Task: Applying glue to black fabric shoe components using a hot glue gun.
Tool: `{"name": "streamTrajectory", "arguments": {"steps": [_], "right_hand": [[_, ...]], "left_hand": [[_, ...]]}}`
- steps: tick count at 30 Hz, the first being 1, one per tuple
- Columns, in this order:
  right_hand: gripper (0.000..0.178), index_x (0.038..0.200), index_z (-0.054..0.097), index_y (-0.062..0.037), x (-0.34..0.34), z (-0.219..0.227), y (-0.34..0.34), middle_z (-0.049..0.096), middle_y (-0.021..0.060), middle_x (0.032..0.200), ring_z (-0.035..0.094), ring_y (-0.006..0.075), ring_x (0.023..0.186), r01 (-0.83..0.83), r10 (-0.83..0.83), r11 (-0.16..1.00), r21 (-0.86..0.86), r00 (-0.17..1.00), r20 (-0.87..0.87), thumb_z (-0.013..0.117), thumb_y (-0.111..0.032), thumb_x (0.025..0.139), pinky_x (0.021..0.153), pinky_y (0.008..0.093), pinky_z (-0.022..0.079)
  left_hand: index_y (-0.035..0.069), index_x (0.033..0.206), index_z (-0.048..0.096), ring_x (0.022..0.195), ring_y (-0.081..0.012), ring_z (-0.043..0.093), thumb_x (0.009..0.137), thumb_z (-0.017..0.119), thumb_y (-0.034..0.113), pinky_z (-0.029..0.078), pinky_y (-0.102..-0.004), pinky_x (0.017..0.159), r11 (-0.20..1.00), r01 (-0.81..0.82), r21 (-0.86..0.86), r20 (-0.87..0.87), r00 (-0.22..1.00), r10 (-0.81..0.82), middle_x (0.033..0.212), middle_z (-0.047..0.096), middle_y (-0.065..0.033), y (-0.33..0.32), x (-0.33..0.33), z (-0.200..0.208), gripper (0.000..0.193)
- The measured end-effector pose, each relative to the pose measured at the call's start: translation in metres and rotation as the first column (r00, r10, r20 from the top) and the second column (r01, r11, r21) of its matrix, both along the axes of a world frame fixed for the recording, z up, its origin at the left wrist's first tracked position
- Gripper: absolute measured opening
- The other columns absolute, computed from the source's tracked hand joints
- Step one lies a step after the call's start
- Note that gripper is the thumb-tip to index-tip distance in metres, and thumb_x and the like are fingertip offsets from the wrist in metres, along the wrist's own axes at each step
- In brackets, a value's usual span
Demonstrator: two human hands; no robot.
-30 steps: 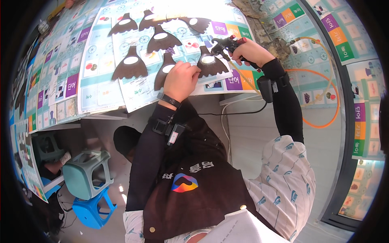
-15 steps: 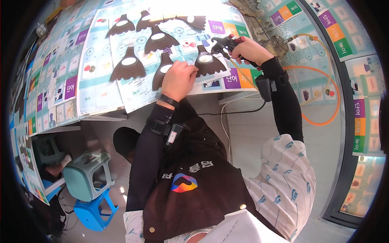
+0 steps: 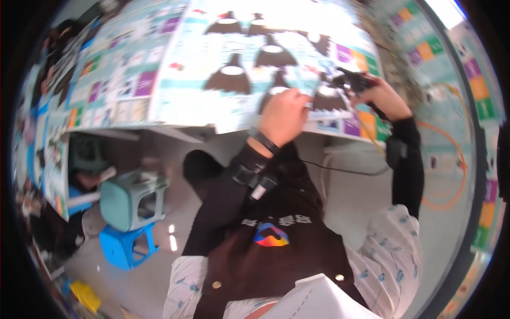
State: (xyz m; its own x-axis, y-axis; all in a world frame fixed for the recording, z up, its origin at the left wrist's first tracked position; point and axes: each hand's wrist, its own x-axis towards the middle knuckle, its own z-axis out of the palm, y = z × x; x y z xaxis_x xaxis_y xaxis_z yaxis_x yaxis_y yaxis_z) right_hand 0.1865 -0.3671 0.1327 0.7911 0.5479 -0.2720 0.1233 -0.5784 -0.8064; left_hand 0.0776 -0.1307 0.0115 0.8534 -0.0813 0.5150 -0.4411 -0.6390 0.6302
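Note:
My right hand (image 3: 385, 100) is closed round a black spray gun (image 3: 353, 81), held over the right side of the table. A thin yellowish hose (image 3: 371, 130) hangs down below the gun. My left hand (image 3: 283, 118) is closed with fingertips pressed together, just left of a dark brown fan-shaped piece (image 3: 330, 101) with a scalloped edge and a pale oval. Whatever it may pinch is hidden. Partly behind that hand lies another brown fan piece (image 3: 269, 95). Several more of the same kind lie farther back, such as one brown fan piece (image 3: 228, 84) to the left.
Printed sheets cover the table (image 3: 199, 101). An orange hose (image 3: 461, 178) loops at the right beside a dark frame. Below left stand a grey-green stool (image 3: 118, 204) and a blue stool (image 3: 119, 247). Part of another person shows at the far left.
The whole view has shifted, so the table and both hands appear farther right, and the picture is blurrier. Both hands keep much the same pose; the spray gun remains in my right hand.

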Motion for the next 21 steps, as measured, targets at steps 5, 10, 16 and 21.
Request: {"name": "streamTrajectory", "arguments": {"steps": [5, 10, 16, 21], "right_hand": [[0.020, 0.095, 0.065, -0.0001, -0.014, 0.013, 0.018, 0.067, 0.0013, 0.076, 0.055, 0.0059, 0.063, 0.071, -0.074, 0.992, 0.106, 0.997, 0.029, 0.064, -0.004, 0.075, 0.049, 0.0217, 0.038], [0.030, 0.098, 0.063, -0.0007, -0.016, 0.021, 0.058, 0.067, 0.0043, 0.074, 0.054, 0.0071, 0.058, 0.094, -0.099, 0.994, -0.049, 0.990, -0.105, 0.055, -0.003, 0.070, 0.042, 0.0203, 0.036], [0.025, 0.097, 0.065, -0.0005, -0.022, 0.027, 0.073, 0.066, 0.0010, 0.075, 0.057, 0.0050, 0.061, -0.007, 0.002, 0.998, -0.054, 0.995, -0.096, 0.059, -0.002, 0.073, 0.043, 0.0209, 0.038], [0.020, 0.092, 0.067, -0.0020, -0.019, 0.028, 0.072, 0.067, -0.0005, 0.075, 0.056, 0.0039, 0.061, -0.022, 0.019, 0.995, -0.096, 0.999, -0.029, 0.063, -0.002, 0.073, 0.047, 0.0212, 0.040]], "left_hand": [[0.001, 0.104, 0.058, 0.096, -0.0368, 0.052, 0.066, 0.074, 0.007, 0.046, -0.0450, 0.084, 0.965, -0.225, 0.137, 0.005, 0.974, 0.227, 0.103, 0.051, -0.0163, 0.041, -0.032, -0.013, 0.042], [0.002, 0.100, 0.061, 0.095, -0.0318, 0.053, 0.070, 0.073, 0.005, 0.048, -0.0403, 0.085, 0.983, -0.176, -0.049, -0.021, 0.984, 0.176, 0.100, 0.051, -0.0118, 0.030, -0.036, -0.024, 0.032], [0.004, 0.095, 0.066, 0.098, -0.0297, 0.054, 0.074, 0.074, 0.011, 0.048, -0.0384, 0.085, 0.999, -0.042, -0.007, 0.020, 0.999, 0.042, 0.098, 0.054, -0.0095, 0.053, -0.030, -0.022, 0.024], [0.005, 0.097, 0.068, 0.098, -0.0281, 0.054, 0.075, 0.075, 0.015, 0.048, -0.0376, 0.083, 0.998, 0.030, -0.046, 0.006, 1.000, -0.030, 0.098, 0.055, -0.0079, 0.061, -0.026, -0.023, 0.025]]}}
